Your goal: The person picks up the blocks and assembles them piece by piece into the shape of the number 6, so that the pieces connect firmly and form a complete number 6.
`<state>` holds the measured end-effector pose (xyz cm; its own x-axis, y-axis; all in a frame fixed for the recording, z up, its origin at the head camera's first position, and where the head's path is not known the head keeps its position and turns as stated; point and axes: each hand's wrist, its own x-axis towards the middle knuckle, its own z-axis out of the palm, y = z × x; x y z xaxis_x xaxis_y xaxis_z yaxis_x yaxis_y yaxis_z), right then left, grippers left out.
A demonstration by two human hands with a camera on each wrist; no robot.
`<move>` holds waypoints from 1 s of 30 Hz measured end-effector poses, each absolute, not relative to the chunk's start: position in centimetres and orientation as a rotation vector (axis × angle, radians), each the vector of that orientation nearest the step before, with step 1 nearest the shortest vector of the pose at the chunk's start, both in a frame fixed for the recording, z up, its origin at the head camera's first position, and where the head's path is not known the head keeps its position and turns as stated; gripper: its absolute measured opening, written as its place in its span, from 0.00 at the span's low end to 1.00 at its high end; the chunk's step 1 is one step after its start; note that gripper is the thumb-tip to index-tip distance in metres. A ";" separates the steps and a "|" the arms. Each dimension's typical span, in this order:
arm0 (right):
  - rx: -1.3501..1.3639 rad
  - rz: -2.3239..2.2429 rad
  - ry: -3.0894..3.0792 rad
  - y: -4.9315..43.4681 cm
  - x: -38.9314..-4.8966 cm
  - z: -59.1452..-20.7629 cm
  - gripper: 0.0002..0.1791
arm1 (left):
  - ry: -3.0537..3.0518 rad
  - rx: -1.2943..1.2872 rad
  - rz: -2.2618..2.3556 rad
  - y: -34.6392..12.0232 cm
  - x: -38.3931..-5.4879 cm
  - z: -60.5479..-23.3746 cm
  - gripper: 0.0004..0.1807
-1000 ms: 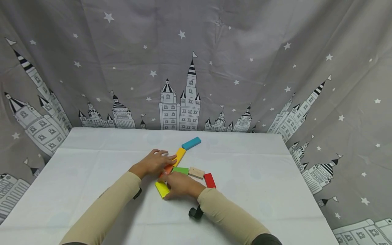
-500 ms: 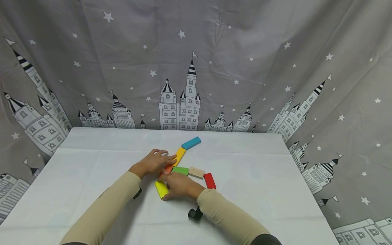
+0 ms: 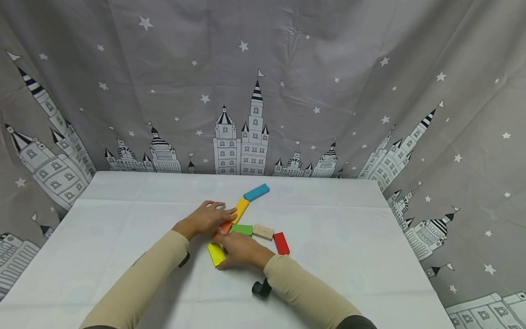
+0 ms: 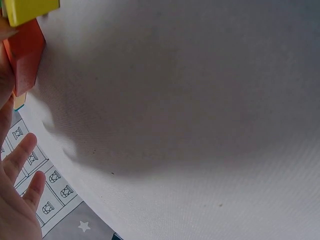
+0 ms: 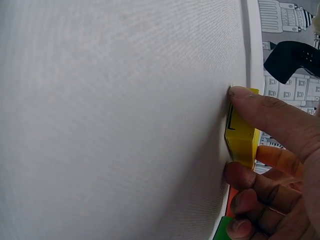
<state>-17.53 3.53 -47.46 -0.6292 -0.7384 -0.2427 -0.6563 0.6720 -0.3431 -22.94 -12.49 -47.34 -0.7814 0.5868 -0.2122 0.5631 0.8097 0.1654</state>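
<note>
Beige sleeves reach in over my white worktop (image 3: 123, 219). Right hand (image 3: 242, 249) pinches the yellow block (image 3: 216, 254) between thumb and curled fingers, nearest me. Left hand (image 3: 207, 218) lies flat, fingers straight, touching the orange block (image 3: 226, 226) and the amber block (image 3: 240, 209). Green block (image 3: 242, 229), plain wood block (image 3: 263, 231), red block (image 3: 281, 242) sit right of them; blue block (image 3: 256, 192) farther back. Grey castle-print curtain (image 3: 263, 91) behind.

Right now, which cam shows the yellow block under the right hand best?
Right wrist view: the yellow block fills the frame's edge, with the right hand pinching it between thumb and fingers. The head view shows it small and partly covered by that hand. The left wrist view catches only a corner.
</note>
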 end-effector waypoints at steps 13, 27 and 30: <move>-1.118 -0.393 2.504 6.2 -18.1 -46.6 0.36 | 2.727 0.875 0.132 -12.4 -22.8 -47.2 0.32; -1.093 -0.441 2.459 13.8 -18.8 -45.4 0.27 | 2.691 0.808 0.088 -12.2 -22.9 -46.9 0.31; -1.178 -0.447 2.451 15.1 -18.8 -45.6 0.24 | 2.686 0.802 0.095 -12.1 -22.8 -46.8 0.32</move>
<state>-18.76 15.14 -45.63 -0.5746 -0.7935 -0.2004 -0.6716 0.5971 -0.4386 -22.82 -12.14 -46.81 -0.7849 0.5432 -0.2981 0.5208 0.8390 0.1575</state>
